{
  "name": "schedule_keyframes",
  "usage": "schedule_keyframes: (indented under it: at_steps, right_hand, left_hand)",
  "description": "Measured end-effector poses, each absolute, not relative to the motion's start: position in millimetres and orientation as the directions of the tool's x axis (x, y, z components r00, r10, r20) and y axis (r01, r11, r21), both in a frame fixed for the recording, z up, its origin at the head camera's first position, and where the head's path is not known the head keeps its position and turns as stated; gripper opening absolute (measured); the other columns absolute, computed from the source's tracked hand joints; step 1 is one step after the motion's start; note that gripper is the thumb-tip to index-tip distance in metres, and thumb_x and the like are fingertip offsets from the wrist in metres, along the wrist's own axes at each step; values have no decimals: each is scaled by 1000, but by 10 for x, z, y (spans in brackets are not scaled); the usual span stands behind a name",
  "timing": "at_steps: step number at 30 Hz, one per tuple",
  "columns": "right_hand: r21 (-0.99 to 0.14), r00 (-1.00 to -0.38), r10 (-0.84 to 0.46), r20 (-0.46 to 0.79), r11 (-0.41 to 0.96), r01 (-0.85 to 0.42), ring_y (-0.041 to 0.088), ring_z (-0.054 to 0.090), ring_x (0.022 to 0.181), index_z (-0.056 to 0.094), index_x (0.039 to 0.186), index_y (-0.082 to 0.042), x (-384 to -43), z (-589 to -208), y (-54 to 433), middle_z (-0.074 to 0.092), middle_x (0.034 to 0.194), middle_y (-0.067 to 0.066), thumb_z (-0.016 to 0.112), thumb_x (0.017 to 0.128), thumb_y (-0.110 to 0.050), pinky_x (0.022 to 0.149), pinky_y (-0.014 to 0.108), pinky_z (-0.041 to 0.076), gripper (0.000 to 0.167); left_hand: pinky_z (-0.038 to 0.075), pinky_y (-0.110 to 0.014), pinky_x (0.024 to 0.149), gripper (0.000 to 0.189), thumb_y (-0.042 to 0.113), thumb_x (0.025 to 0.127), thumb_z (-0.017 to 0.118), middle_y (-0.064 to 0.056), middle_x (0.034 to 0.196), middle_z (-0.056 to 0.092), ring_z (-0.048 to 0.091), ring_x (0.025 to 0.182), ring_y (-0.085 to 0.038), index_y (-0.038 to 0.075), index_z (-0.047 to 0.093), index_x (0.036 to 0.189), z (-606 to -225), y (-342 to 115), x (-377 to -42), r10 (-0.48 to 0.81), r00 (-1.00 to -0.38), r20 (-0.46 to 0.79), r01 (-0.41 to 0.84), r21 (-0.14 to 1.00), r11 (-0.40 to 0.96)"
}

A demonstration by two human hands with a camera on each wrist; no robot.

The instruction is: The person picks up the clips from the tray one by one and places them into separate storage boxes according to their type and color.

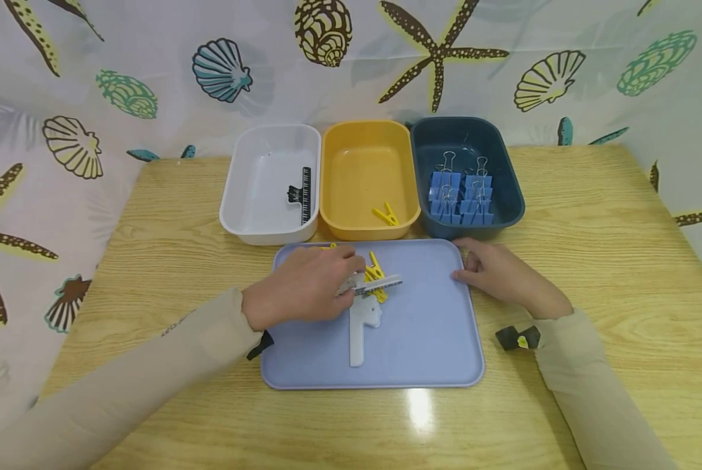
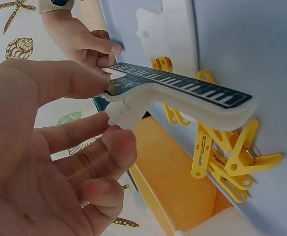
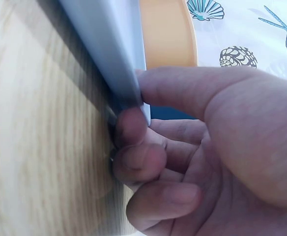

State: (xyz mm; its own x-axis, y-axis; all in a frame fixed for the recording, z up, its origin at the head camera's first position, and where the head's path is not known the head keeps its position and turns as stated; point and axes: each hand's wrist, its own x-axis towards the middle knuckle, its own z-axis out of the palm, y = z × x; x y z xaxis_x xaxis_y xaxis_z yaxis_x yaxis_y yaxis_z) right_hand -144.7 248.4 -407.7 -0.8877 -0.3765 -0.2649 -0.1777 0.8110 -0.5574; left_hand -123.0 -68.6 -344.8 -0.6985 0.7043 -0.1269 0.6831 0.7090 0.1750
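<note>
Over the middle of the blue tray [image 1: 427, 346], my left hand [image 1: 309, 284] pinches a piano-key clip [image 2: 183, 93] between thumb and index finger. This clip is white with a black keyboard print, and its long bar points away from the palm. Beneath it lies a second, white clip [image 1: 356, 336], flat on the tray. Several yellow clothespins [image 2: 227, 157] sit in a loose pile beside it, partly covered by the left hand in the head view. At the tray's far right corner, my right hand [image 1: 500, 271] grips the rim, thumb on top and fingertips underneath.
Three bins stand behind the tray. The white bin [image 1: 251, 219] holds a black piano-key clip [image 1: 306, 196], the yellow bin [image 1: 356, 163] a yellow clothespin [image 1: 388, 214], and the dark blue bin [image 1: 512, 202] several blue binder clips [image 1: 474, 207]. A shell-print cloth [image 1: 362, 85] hangs behind.
</note>
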Motion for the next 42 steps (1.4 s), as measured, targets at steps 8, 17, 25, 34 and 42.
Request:
schedule_keyframes:
  at_steps: [8,17,25,34,42]
  right_hand:
    - [-556,-888,-375,-266,812,-176,15,49,65,47,135,1,-1442,-4079,2494,56,74,3,65,91,-19,56,26,39,52]
    - [-555,-890,-372,-265,813,-175,15,49,64,46,136,2,-1439,-4084,2520,57,74,3,65,91,-19,55,26,39,53]
    - [-561,-889,-377,-260,808,-179,14,49,64,46,135,2,-1434,-4086,2523,57,73,3,65,91,-19,55,25,39,53]
    - [-567,-887,-381,-260,804,-179,14,49,64,46,136,2,-1432,-4089,2519,58,74,3,65,92,-20,55,25,40,53]
    - [-570,-887,-377,-268,804,-170,15,49,65,45,137,1,-1435,-4073,2498,58,75,3,65,92,-20,56,26,40,53]
  left_hand:
    - [39,-21,50,32,21,84,65,2,96,61,51,66,-10,14,66,115,-3378,-696,-1229,697,-708,-118,679,161,716]
    - [37,-21,46,33,21,86,62,0,103,62,50,60,-11,12,65,117,-3301,-696,-1259,690,-712,-128,669,173,723]
    - [41,-22,48,34,22,86,62,-1,110,63,54,69,-13,13,65,119,-3225,-720,-1274,668,-735,-119,650,161,743]
    - [40,-25,45,30,21,85,62,0,101,62,53,62,-15,13,66,114,-3120,-779,-1298,659,-751,-48,647,145,748]
    - [39,-27,44,28,22,86,62,1,103,62,53,60,-17,14,65,112,-3032,-825,-1344,636,-772,-16,628,137,766]
